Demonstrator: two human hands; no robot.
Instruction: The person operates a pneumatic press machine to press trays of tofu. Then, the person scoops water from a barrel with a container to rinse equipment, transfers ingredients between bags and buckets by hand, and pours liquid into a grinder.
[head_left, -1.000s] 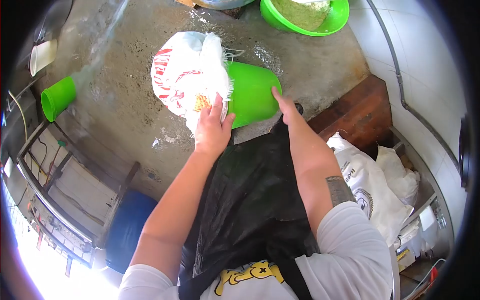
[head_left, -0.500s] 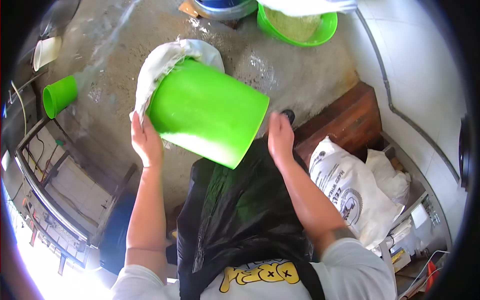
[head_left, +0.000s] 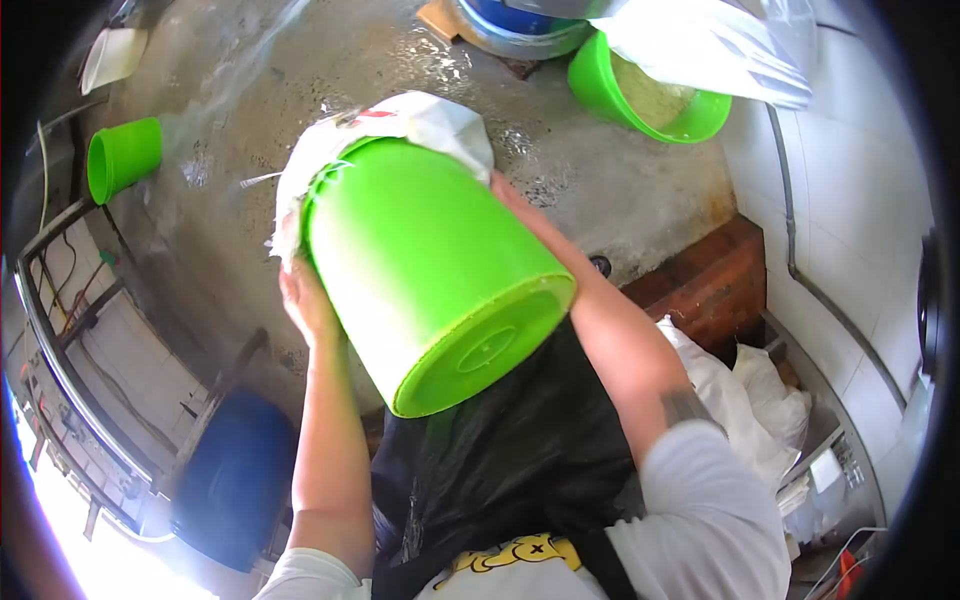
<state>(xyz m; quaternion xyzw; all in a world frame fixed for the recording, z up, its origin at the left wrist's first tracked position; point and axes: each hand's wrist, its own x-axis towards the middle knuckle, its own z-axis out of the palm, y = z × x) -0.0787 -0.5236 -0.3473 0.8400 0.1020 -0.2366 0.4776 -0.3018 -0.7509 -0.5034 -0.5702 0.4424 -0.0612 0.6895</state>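
A bright green bucket is tipped over in front of me, its base toward me and its mouth away. Around its mouth hangs a white sack, and its contents are hidden. My left hand is closed at the rim on the left, gripping the sack's edge against the bucket. On the far right side, my right hand reaches along the bucket near the sack; its fingers are partly hidden, and it appears to hold the bucket there.
Another green bucket holding pale grainy material stands at the upper right, partly under white plastic. A smaller green bucket lies at left. White sacks sit by a wooden block. A metal rail runs along the left.
The bucket has tilted further, so its base now shows. My right hand has moved from beside the base up to the far right side near the sack. My left hand stays at the rim.
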